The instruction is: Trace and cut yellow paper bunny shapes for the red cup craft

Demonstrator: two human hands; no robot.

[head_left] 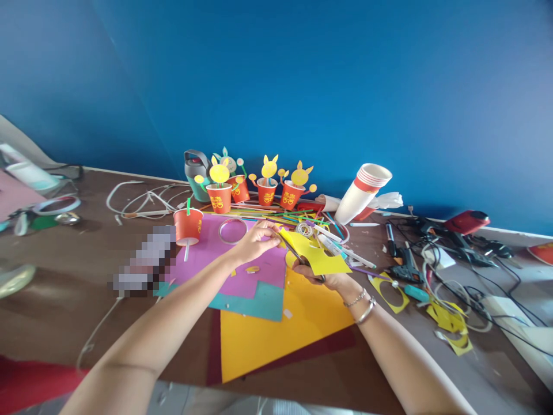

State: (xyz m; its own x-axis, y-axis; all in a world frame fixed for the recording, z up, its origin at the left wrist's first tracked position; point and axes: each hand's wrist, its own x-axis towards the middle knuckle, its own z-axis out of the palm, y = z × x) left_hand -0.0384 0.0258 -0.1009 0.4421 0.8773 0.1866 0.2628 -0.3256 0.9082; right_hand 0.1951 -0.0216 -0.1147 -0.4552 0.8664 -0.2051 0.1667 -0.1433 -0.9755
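Observation:
My right hand (319,276) is wrapped round the handles of a pair of scissors (294,249), whose blades point up and left along a sheet of yellow paper (322,258). A curved cut-out shows in the sheet's upper edge. At the blade tips, my left hand (259,241) pinches the left end of that paper. Beneath both hands lie purple paper (207,253), teal paper (265,302) and a larger orange-yellow sheet (259,340). A roll of clear tape (233,230) rests on the purple paper, just left of my left hand.
Red paper cups with yellow rabbit figures (268,193) line the blue wall. A red cup with a green straw (188,226) stands left. A tilted stack of white cups (360,196), a glue gun (408,266), cables and yellow scraps (395,305) lie right.

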